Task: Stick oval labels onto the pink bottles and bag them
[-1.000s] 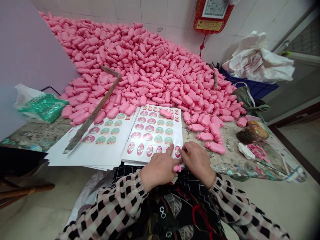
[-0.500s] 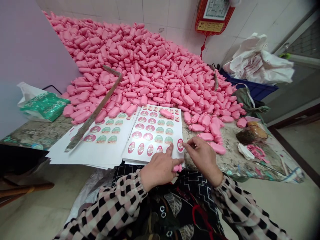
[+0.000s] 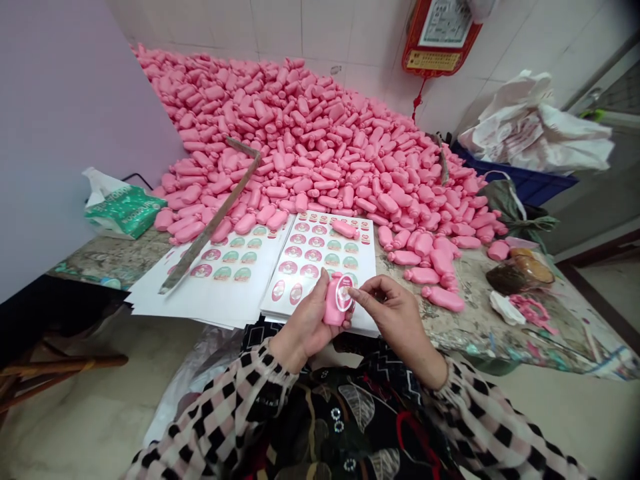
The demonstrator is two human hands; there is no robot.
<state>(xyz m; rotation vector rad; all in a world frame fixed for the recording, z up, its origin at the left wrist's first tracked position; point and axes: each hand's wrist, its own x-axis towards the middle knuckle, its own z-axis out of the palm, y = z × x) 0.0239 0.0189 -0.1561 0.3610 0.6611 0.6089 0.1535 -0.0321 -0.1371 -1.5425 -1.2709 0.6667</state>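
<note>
Wearing checkered sleeves (image 3: 250, 393); gripping a small pink bottle (image 3: 331, 311) in the left hand (image 3: 306, 325), with the fingers clamped round its sides and its neck pointing toward the far side; pinching an oval pink-and-white sticker (image 3: 345, 293) in the right hand (image 3: 399, 317), with thumb and forefinger together on its right edge; holding it over the bottle's front, with no way of telling how much is stuck down; working above the near part of a stack of sticker sheets (image 3: 318, 257) on a stained table (image 3: 463, 328); having fanned-out sheets (image 3: 185, 303) on the left, lying partly under an L-shaped bar (image 3: 213, 223); having crumpled white paper (image 3: 507, 308) and a pink ring (image 3: 536, 313) over to the right, with loose bottles (image 3: 421, 275) lying nearer the stack; having another bottle (image 3: 345, 229) resting on the stack's far end; facing, beyond, a green-and-white packet (image 3: 123, 208) at left, a huge heap of pink bottles (image 3: 310, 140), a blue crate (image 3: 530, 177) under crumpled white bags (image 3: 535, 127) at right, and a red-framed calendar (image 3: 443, 33) hanging on the tiled wall (image 3: 370, 40).
</note>
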